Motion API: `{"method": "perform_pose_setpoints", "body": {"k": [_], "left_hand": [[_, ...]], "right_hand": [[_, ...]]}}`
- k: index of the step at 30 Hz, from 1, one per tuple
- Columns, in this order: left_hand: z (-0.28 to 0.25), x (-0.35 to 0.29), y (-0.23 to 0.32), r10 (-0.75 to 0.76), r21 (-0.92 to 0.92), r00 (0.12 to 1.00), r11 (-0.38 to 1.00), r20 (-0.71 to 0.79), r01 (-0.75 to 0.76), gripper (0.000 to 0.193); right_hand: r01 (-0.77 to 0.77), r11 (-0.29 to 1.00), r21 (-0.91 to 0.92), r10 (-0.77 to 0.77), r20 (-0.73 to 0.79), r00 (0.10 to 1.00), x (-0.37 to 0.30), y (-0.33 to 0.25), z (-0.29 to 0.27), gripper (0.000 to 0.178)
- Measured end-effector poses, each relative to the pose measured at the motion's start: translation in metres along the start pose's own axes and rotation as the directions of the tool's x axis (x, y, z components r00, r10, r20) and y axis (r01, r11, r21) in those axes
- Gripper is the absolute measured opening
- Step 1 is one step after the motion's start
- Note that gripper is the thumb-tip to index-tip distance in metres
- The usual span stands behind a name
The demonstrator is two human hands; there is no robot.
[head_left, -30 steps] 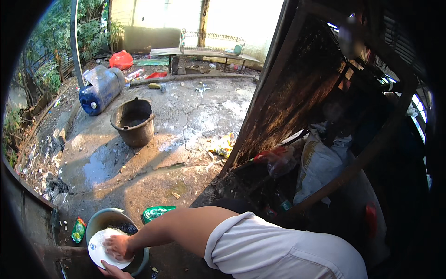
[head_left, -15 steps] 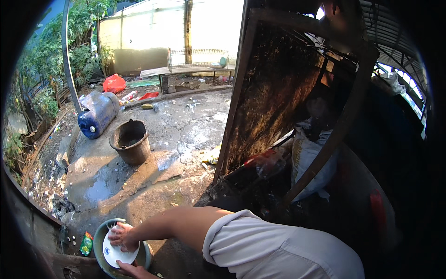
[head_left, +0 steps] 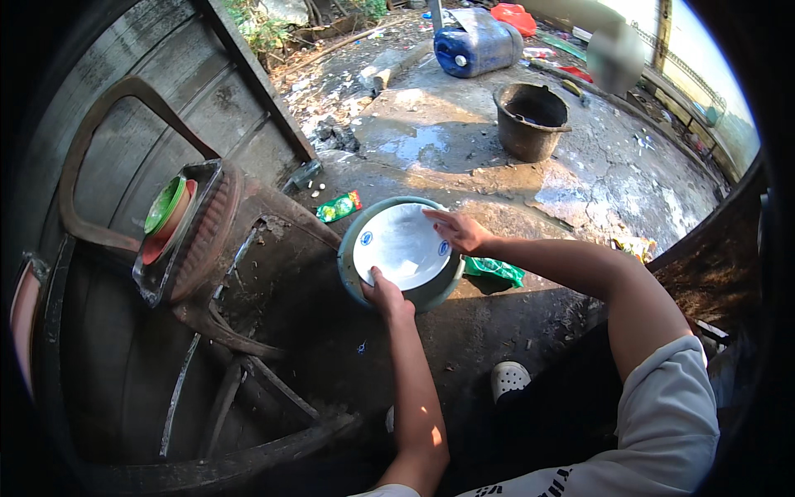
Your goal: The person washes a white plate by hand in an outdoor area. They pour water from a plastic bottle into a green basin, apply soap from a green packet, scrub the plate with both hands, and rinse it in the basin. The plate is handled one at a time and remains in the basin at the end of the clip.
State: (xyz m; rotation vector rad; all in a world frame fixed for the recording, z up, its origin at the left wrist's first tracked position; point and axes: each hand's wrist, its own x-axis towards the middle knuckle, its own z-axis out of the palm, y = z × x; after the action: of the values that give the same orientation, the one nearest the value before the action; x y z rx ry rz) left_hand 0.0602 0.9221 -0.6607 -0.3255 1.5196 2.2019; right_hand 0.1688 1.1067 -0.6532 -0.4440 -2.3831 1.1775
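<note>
A white plate (head_left: 403,240) is held over a tub (head_left: 439,296). The left hand (head_left: 387,296) has its grip pinching the near rim; the right hand (head_left: 464,233) has its grip spread at the right rim. The plate looks light, stiff, likely slippery when wet; best held by its rim. It mostly hides the tub's inside. A bucket (head_left: 526,141) is dark inside. On a chair (head_left: 222,219), a tray (head_left: 192,228) holds a green bowl (head_left: 165,205) and red bowl (head_left: 155,248).

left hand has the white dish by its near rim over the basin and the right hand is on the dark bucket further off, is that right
Not quite: the head view shows the right hand at the far right rim of the white dish, not on the dark bucket. The left hand has the dish by its near rim over the basin, as you say.
</note>
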Motion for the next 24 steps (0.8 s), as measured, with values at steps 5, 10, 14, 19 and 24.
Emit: {"method": "perform_pose_setpoints", "body": {"k": [5,10,14,19,24], "left_hand": [[0.001,0.002,0.008,0.079,0.081,0.995,0.994,-0.059,-0.074,0.059],[-0.012,0.009,0.022,0.265,0.165,0.956,0.956,-0.125,-0.243,0.057],[-0.024,0.011,0.031,0.348,0.166,0.93,0.93,-0.117,-0.327,0.053],[-0.03,0.005,0.033,0.31,0.183,0.94,0.941,-0.14,-0.283,0.056],[-0.029,0.0,0.033,0.311,0.186,0.944,0.94,-0.111,-0.288,0.054]], "right_hand": [[-0.382,0.923,0.052,0.375,-0.347,0.86,0.012,-0.007,0.001,0.02],[0.123,0.927,-0.354,-0.051,0.207,0.977,0.016,0.003,0.015,0.007],[0.049,0.811,-0.583,0.296,0.482,0.825,0.021,0.015,0.053,0.017],[0.037,0.781,-0.623,0.357,0.495,0.792,0.032,0.019,0.081,0.029],[-0.077,0.862,-0.501,0.354,0.486,0.799,0.025,0.039,0.102,0.025]]}}
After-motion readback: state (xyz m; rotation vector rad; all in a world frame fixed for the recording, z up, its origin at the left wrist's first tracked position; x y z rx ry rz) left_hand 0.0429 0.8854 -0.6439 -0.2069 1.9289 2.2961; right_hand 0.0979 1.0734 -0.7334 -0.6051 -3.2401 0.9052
